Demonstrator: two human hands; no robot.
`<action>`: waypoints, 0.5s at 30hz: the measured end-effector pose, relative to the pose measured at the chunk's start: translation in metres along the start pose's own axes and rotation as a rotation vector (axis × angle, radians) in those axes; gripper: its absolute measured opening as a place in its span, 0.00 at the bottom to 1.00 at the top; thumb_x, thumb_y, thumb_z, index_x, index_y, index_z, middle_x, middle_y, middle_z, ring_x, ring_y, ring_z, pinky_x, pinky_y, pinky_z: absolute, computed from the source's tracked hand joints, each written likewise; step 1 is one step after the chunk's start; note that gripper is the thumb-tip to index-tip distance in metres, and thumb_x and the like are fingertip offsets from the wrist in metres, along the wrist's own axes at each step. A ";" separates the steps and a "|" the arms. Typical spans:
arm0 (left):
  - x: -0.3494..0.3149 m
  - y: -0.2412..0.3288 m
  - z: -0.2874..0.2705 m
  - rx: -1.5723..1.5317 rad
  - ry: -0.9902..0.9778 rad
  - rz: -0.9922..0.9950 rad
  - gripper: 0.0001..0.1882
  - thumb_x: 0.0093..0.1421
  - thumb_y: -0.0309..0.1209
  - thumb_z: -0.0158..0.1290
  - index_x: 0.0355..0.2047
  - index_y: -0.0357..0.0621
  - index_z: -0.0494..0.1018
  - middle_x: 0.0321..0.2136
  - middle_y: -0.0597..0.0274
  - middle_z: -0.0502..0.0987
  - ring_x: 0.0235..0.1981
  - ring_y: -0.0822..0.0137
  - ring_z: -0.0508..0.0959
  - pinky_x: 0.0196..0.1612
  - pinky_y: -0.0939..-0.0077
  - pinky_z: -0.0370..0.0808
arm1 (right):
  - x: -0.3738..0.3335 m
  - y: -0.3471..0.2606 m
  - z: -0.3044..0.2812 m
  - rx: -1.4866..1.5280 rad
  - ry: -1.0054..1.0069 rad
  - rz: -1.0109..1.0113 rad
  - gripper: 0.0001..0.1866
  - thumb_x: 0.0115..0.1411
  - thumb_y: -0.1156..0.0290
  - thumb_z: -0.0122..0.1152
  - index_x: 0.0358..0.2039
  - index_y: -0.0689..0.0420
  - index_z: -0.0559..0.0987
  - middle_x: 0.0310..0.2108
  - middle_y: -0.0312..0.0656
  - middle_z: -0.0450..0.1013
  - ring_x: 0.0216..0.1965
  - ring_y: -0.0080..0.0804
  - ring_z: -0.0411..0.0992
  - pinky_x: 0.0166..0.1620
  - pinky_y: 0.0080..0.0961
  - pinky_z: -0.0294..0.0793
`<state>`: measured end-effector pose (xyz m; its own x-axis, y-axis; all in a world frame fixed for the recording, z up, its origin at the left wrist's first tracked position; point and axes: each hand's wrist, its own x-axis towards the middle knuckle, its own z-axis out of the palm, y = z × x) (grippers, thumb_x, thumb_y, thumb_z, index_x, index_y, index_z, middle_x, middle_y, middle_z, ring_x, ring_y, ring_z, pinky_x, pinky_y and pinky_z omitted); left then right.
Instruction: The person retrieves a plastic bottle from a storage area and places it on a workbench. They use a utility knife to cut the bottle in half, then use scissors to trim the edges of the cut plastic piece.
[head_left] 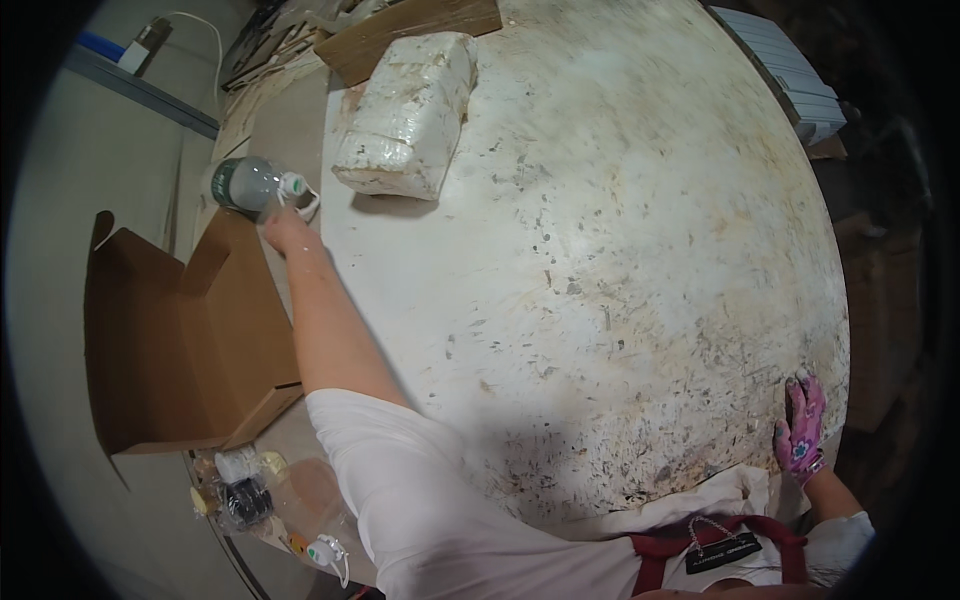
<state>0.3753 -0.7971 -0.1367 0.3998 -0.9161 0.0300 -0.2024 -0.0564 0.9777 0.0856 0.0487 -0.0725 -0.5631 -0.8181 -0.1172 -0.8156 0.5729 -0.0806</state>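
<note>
On the left, my bare left hand (287, 228) is closed at the neck of a large clear plastic bottle (247, 184). This bottle has a green label, a white cap and a white loop handle. The bottle hides part of my fingers, and they are slightly blurred. At the right edge of the worn white table (610, 230), my right hand (800, 428) lies in a pink flowered glove. Its fingers are stretched out over the tabletop and hold nothing.
A bulky block wrapped in stained clear film (410, 115) sits at the far side, against a wooden board (400, 35). An open cardboard box (190, 340) stands left of my left arm. Nearer are bagged small items (240, 485) and another white-capped bottle (325, 552).
</note>
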 end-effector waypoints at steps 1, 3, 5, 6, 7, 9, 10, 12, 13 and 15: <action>0.010 -0.003 -0.013 0.219 -0.053 0.016 0.09 0.52 0.21 0.54 0.35 0.33 0.76 0.28 0.57 0.77 0.23 0.67 0.74 0.26 0.73 0.70 | 0.003 0.001 0.001 0.012 0.009 -0.013 0.32 0.56 0.59 0.47 0.59 0.61 0.60 0.60 0.60 0.52 0.61 0.60 0.50 0.62 0.52 0.47; -0.031 0.010 -0.010 0.023 -0.113 -0.053 0.09 0.56 0.26 0.52 0.35 0.31 0.76 0.30 0.57 0.78 0.26 0.65 0.75 0.29 0.70 0.71 | -0.002 -0.005 0.002 0.034 0.021 0.023 0.33 0.52 0.63 0.51 0.59 0.60 0.61 0.59 0.60 0.53 0.61 0.60 0.50 0.62 0.52 0.47; -0.058 0.037 -0.023 -0.052 -0.099 0.033 0.11 0.59 0.29 0.50 0.36 0.31 0.76 0.31 0.57 0.78 0.30 0.64 0.76 0.32 0.68 0.71 | -0.002 -0.010 -0.004 0.062 0.020 0.049 0.36 0.46 0.68 0.54 0.59 0.59 0.61 0.59 0.59 0.54 0.61 0.60 0.51 0.62 0.52 0.47; -0.068 0.057 -0.026 -0.030 -0.065 0.159 0.12 0.60 0.30 0.50 0.37 0.32 0.76 0.32 0.57 0.78 0.31 0.64 0.76 0.34 0.67 0.71 | -0.002 -0.012 -0.005 0.072 0.043 0.040 0.36 0.45 0.69 0.56 0.58 0.59 0.62 0.58 0.59 0.55 0.60 0.60 0.52 0.61 0.52 0.48; -0.078 0.081 -0.027 -0.010 -0.031 0.284 0.12 0.61 0.31 0.49 0.38 0.33 0.76 0.32 0.57 0.78 0.33 0.63 0.76 0.35 0.66 0.71 | 0.000 -0.015 -0.008 0.081 0.066 0.034 0.36 0.43 0.70 0.57 0.57 0.59 0.63 0.57 0.59 0.56 0.59 0.60 0.53 0.60 0.52 0.49; -0.097 0.143 -0.035 -0.128 -0.058 0.322 0.12 0.59 0.33 0.50 0.34 0.36 0.76 0.31 0.57 0.76 0.34 0.63 0.75 0.36 0.66 0.71 | 0.006 -0.019 -0.014 0.114 0.098 0.026 0.36 0.41 0.71 0.59 0.55 0.58 0.65 0.55 0.58 0.57 0.58 0.59 0.54 0.60 0.52 0.51; -0.104 0.177 -0.037 -0.195 -0.070 0.267 0.12 0.59 0.33 0.49 0.33 0.36 0.75 0.31 0.56 0.76 0.34 0.62 0.75 0.36 0.66 0.71 | 0.006 -0.020 -0.016 0.137 0.106 0.032 0.35 0.41 0.70 0.60 0.54 0.58 0.65 0.55 0.57 0.58 0.57 0.59 0.55 0.59 0.51 0.52; -0.127 0.249 -0.048 -0.227 -0.082 0.262 0.14 0.58 0.36 0.48 0.31 0.35 0.74 0.31 0.55 0.75 0.34 0.61 0.75 0.35 0.66 0.73 | 0.006 -0.022 -0.023 0.164 0.154 0.018 0.34 0.41 0.68 0.62 0.52 0.58 0.67 0.54 0.55 0.59 0.56 0.57 0.57 0.59 0.51 0.54; -0.134 0.274 -0.054 -0.197 -0.077 0.297 0.15 0.58 0.37 0.47 0.31 0.35 0.72 0.32 0.53 0.75 0.34 0.61 0.75 0.34 0.65 0.73 | 0.005 -0.023 -0.026 0.176 0.182 -0.003 0.34 0.41 0.68 0.62 0.52 0.58 0.67 0.53 0.55 0.60 0.56 0.56 0.57 0.59 0.50 0.54; -0.139 0.323 -0.067 -0.288 -0.200 0.255 0.15 0.60 0.37 0.44 0.33 0.35 0.72 0.32 0.52 0.76 0.33 0.59 0.76 0.31 0.65 0.75 | 0.004 -0.021 -0.030 0.209 0.236 -0.053 0.33 0.42 0.67 0.62 0.52 0.57 0.67 0.53 0.54 0.61 0.55 0.55 0.58 0.58 0.49 0.55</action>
<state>0.3150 -0.6616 0.1886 0.1828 -0.9467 0.2651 -0.0038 0.2689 0.9631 0.0963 0.0318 -0.0419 -0.5555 -0.8222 0.1239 -0.8137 0.5069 -0.2845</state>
